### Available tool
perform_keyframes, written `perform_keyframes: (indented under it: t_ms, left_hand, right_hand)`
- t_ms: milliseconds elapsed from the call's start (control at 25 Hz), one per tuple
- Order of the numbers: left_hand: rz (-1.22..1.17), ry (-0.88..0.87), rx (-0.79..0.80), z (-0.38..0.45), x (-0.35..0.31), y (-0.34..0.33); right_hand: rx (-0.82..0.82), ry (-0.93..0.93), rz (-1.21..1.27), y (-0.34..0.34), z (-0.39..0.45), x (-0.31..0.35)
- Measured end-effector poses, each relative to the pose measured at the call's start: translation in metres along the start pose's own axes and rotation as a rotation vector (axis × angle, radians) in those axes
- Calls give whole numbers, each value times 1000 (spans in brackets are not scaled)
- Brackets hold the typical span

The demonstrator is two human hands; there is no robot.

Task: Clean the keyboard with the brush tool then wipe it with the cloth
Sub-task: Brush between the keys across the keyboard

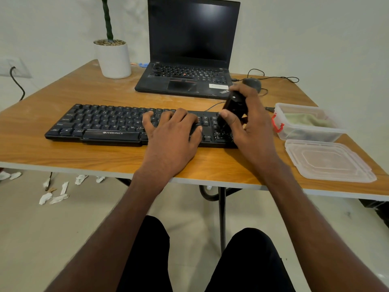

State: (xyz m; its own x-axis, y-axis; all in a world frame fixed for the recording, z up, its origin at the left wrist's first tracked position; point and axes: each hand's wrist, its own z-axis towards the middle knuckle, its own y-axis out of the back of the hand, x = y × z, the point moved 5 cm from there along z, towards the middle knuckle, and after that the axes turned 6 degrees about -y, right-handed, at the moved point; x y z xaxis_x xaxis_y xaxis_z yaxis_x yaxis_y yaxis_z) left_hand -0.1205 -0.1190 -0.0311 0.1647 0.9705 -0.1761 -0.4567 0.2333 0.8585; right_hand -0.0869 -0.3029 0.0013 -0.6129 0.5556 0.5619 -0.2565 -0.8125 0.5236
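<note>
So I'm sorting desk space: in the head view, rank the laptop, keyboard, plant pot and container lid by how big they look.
1. laptop
2. keyboard
3. container lid, though it lies nearer the camera, so its lead over the pot is unsure
4. plant pot

An open laptop with a dark screen stands on the desk beyond the hands, a white potted plant to its left. A dark mouse sits just behind the right hand. Torn paper scraps litter the floor, lower left.
</note>
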Motion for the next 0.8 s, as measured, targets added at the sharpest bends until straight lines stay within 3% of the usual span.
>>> perform_keyframes:
  t_ms: [80, 240, 320, 560, 800]
  left_hand:
    - [12, -2, -8, 0, 0, 0]
    - [21, 17, -15, -1, 0, 1]
    - [20, 19, -15, -1, 0, 1]
    - [18, 22, -7, -1, 1, 0]
    - [28, 24, 9, 1, 1, -1]
  right_hand:
    - [54, 31, 16, -2, -1, 2]
    - [-269, -192, -123, 21, 2, -18]
    - [-350, -220, -105, 29, 1, -24]
    - [-162, -121, 13, 15, 3, -14]
    - [-215, -124, 202, 24, -4, -9]
